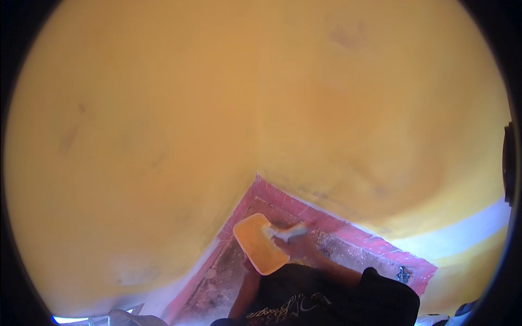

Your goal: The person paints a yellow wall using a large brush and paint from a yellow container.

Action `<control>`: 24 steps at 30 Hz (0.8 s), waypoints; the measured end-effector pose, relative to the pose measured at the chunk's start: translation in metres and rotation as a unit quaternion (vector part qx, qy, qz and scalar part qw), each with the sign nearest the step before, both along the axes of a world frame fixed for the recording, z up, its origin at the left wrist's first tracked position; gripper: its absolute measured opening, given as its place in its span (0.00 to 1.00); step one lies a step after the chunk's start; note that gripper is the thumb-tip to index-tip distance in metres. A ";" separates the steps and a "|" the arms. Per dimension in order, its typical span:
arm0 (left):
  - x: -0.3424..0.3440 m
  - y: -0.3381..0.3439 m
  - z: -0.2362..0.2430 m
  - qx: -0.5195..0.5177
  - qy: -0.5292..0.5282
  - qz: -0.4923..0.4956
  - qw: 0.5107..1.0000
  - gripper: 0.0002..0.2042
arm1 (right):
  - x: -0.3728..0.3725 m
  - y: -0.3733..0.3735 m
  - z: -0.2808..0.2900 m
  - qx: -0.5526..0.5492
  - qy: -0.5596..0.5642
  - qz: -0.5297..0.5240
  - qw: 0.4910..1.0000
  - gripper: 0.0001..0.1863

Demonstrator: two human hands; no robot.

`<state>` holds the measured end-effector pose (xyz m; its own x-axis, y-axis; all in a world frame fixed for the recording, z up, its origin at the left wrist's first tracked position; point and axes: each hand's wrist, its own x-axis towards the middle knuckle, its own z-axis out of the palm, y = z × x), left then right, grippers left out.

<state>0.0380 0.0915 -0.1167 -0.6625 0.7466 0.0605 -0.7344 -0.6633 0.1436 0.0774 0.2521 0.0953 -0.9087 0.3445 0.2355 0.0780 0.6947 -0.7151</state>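
Observation:
An orange-yellow, rounded rectangular tub (255,242) with a pale rim is held up in front of my body, tilted. My left hand (249,264) grips it from the lower left side; most of its fingers are hidden behind the tub. Closed at the tub's right edge, my right hand (296,247) has a pale-handled paintbrush (293,232) in it. The brush's head end reaches the tub's rim; motion blur hides whether the bristles touch what is inside.
Two yellow walls (163,108) meet in a corner ahead. A pink skirting band (326,217) runs along their base, above a dirty, speckled floor (204,296). A dark object (509,163) sits at the far right edge. Grey cloth-like material (136,318) lies at the lower left.

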 end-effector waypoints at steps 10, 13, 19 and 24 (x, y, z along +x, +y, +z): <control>-0.015 0.017 0.041 -0.008 0.020 -0.036 0.999 0.31 | 0.023 -0.027 0.002 0.210 0.050 0.005 0.976 0.11; -0.013 0.023 0.074 -0.006 0.025 -0.044 0.999 0.31 | 0.027 -0.027 0.008 0.234 -0.014 -0.005 0.972 0.10; 0.001 0.048 0.109 0.001 0.039 -0.037 0.999 0.33 | 0.030 0.002 0.017 0.301 0.032 -0.007 0.953 0.10; 0.025 0.054 0.135 -0.047 0.052 -0.004 0.998 0.33 | 0.023 0.017 0.052 0.319 0.026 -0.020 0.947 0.09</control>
<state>0.0629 0.1456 0.0186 -0.6500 0.7577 0.0580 -0.7179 -0.6373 0.2802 0.1007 0.2691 0.1473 -0.8794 0.1508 0.4516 0.0891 0.9839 -0.1551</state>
